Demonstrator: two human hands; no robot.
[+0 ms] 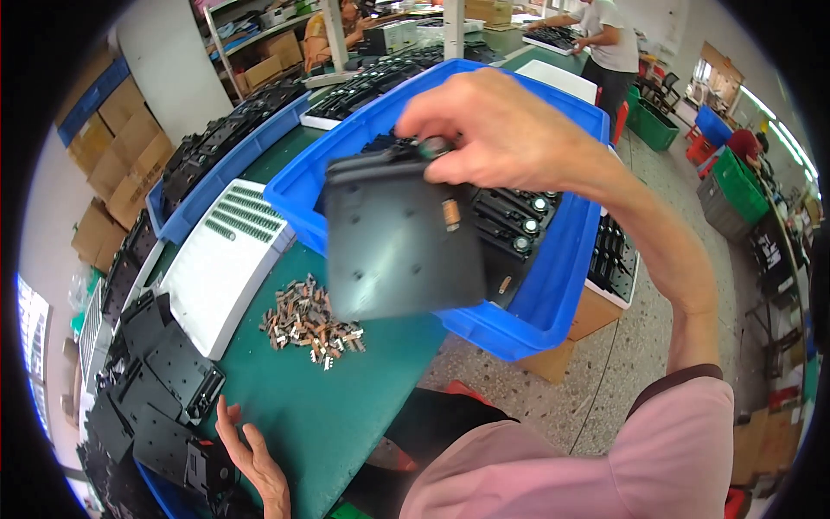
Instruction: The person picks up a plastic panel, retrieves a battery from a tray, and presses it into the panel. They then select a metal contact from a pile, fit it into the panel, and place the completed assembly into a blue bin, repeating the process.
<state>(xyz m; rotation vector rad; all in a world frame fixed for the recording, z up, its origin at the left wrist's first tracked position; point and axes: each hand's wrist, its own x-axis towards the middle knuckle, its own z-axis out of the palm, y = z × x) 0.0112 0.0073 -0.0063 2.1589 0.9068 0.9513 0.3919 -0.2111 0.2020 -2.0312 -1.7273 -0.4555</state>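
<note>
My right hand [501, 130] pinches the top edge of a black square plastic panel [406, 246] and holds it up over the near side of a blue bin [510, 333]. A small copper-coloured piece [450, 214] sits near the panel's right edge. More black parts with round silvery pieces [529, 227] lie inside the bin, partly hidden by the panel. At the lower left, my left hand [255, 458] holds nothing, its fingers apart, beside a heap of black plastic panels [164, 381]. Between the two hands, a loose pile of small brown and silvery pieces [311, 324] rests on the green tabletop [372, 381].
A white tray [212, 294] with rows of small green pieces [246, 212] lies left of the pile. Farther back stand a long blue bin [225, 169] and trays of black parts [372, 86]. Another person [609, 39] handles a tray at the far right.
</note>
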